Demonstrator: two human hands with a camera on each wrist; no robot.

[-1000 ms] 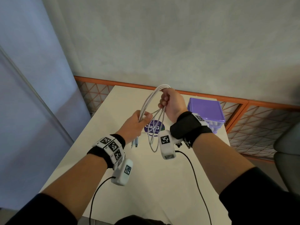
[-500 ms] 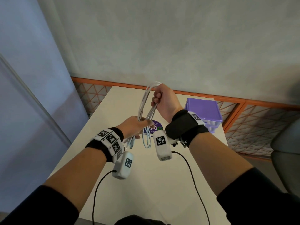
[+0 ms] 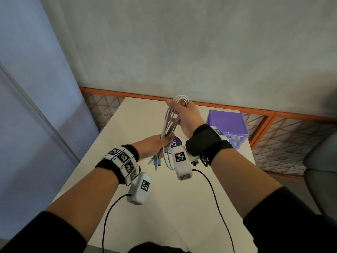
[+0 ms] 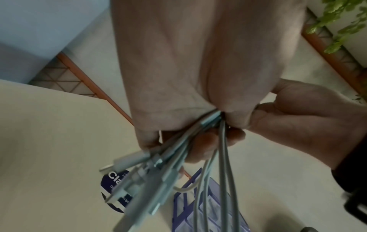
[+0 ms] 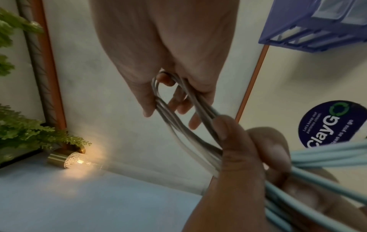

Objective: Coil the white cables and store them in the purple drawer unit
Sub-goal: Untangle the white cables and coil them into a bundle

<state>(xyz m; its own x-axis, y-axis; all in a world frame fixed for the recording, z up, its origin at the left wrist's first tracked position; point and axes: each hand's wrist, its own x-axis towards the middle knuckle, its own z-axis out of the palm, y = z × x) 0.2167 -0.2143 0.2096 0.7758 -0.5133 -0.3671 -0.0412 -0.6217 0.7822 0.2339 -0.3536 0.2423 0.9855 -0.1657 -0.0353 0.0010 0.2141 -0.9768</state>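
A bundle of white cables (image 3: 169, 123) folded into long loops hangs in the air between both hands above the table. My right hand (image 3: 184, 114) grips the top bend of the loops (image 5: 168, 94). Lower down, my left hand (image 3: 156, 145) squeezes the strands together, and the plug ends (image 4: 139, 175) dangle below its fist. The purple drawer unit (image 3: 228, 126) stands at the table's far right corner, to the right of my right wrist; its clear drawer fronts (image 5: 327, 14) look closed.
The white table (image 3: 127, 179) has a round dark blue sticker (image 3: 177, 142) under the cables. An orange mesh rail (image 3: 273, 114) runs behind the table by a grey wall. A grey chair (image 3: 321, 172) stands at the right. A lit lamp (image 5: 73, 160) and green plants (image 5: 23, 135) appear in the right wrist view.
The loops have been drawn tight into a narrow bundle. My right hand rose and turned with the top bend, while my left hand closed round the lower strands near the plugs.
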